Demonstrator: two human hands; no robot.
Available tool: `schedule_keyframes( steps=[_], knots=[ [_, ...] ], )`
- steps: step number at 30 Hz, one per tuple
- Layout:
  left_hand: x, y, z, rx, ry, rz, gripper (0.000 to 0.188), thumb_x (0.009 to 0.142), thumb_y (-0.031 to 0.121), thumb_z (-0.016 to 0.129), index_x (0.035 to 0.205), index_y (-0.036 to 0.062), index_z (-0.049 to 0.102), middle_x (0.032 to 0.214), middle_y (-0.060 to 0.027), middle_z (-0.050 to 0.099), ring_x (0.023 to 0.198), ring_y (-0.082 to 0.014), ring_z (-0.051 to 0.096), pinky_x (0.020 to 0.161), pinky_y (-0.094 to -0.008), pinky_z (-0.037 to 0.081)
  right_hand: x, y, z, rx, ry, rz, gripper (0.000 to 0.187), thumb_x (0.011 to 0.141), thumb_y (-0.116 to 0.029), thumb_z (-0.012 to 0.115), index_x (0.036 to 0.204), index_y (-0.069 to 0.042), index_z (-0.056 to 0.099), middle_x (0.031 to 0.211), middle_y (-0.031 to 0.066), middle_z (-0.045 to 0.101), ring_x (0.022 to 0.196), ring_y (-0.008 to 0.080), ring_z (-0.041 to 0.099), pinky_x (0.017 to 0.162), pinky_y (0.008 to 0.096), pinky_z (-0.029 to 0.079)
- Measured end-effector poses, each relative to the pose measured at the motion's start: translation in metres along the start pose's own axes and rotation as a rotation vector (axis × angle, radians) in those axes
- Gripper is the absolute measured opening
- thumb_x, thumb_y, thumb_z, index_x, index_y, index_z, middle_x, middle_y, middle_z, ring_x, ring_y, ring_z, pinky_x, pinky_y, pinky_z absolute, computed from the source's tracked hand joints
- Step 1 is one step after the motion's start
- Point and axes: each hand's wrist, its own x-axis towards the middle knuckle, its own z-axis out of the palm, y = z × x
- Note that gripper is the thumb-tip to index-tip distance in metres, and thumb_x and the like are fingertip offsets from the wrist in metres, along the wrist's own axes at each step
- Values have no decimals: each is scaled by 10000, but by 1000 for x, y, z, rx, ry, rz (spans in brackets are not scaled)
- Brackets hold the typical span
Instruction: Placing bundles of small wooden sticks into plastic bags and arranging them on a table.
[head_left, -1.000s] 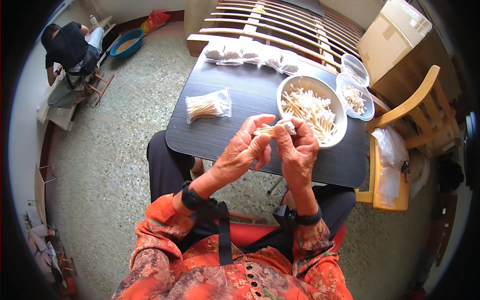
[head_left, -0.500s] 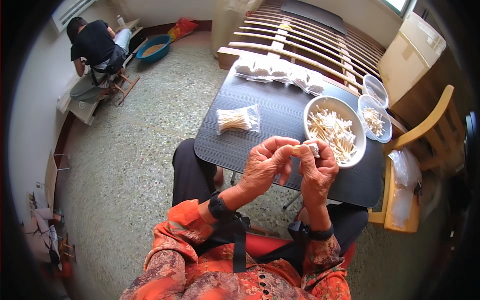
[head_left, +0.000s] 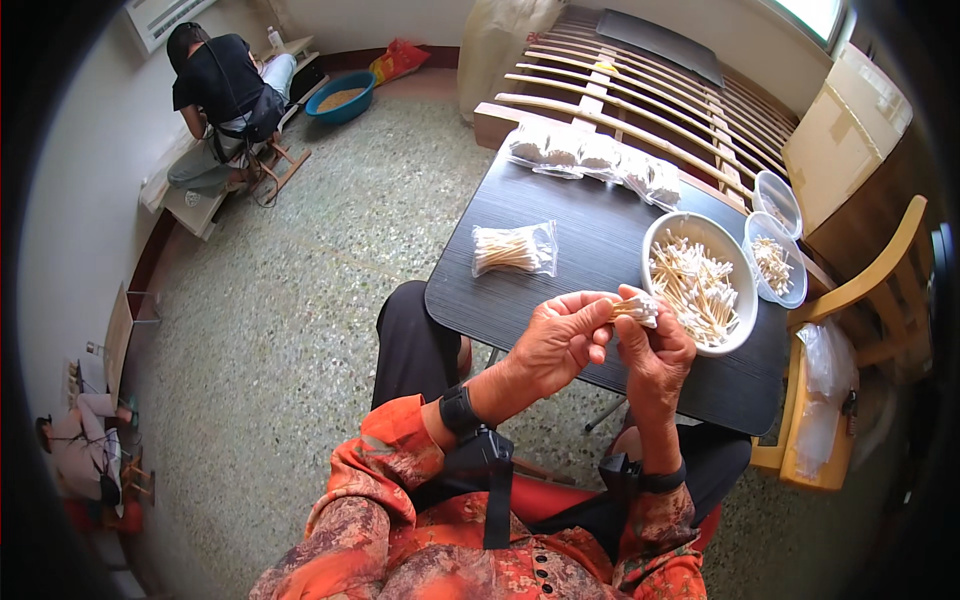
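Note:
A small bundle of cotton swabs (head_left: 637,311) is held between my two hands above the table's near edge. My left hand (head_left: 562,338) pinches the bundle's left end. My right hand (head_left: 655,358) has its fingers round the white-tipped end. Just beyond my right hand, a white bowl (head_left: 752,305) holds many loose cotton swabs (head_left: 700,280). To the left on the table lies a clear bag of cotton swabs (head_left: 515,249). Several filled clear bags (head_left: 598,157) stand in a row along the far edge.
The dark table (head_left: 590,240) stands before my knees. Two clear tubs (head_left: 790,290) sit right of the bowl, one with swabs. A wooden chair (head_left: 820,440) at right bears plastic bags. Behind is a slatted bed frame (head_left: 640,80). Another person (head_left: 225,85) sits far left.
The view has shifted, so the table sits further right in it. My fingers have moved on the bundle, and more of its sticks and white tips show.

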Motion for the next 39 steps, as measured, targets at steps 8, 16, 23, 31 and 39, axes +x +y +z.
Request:
schedule_keyframes(
  steps=[8,16,23,31,39],
  knots=[
    [2,-1,-4,10,-61,-142,211,903,149,586,1034,-15,571,827,-69,605,604,-82,555,452,-205,511,3,-3,-9,-122,-17,-38,126,852,-63,652,926,38,652,891,28,589,745,60,533,628,183,428],
    [3,-8,-4,71,-69,-98,214,911,184,578,1030,7,572,842,-64,593,604,-83,557,432,-196,498,0,1,-8,-200,39,-16,113,870,-85,635,891,26,640,808,-5,577,665,44,510,567,184,404],
    [0,-7,10,259,-110,31,233,884,148,619,1052,-10,582,793,-51,620,620,-82,598,462,-217,529,-3,4,-8,-151,182,43,152,896,-162,613,930,-15,635,752,-32,580,610,18,459,521,163,330],
    [0,-5,3,128,-91,-31,248,862,108,641,1067,-28,610,806,-41,627,603,-65,591,476,-190,530,-2,-1,-6,-198,77,-4,168,884,-100,619,976,40,620,906,20,582,768,63,533,658,178,422],
    [-1,-16,7,185,-64,-8,297,869,119,633,1129,-22,602,826,-56,640,598,-69,583,476,-204,535,-8,-7,-12,-200,92,44,188,883,-107,619,1000,40,621,909,10,588,707,42,501,584,170,385]
  ],
)
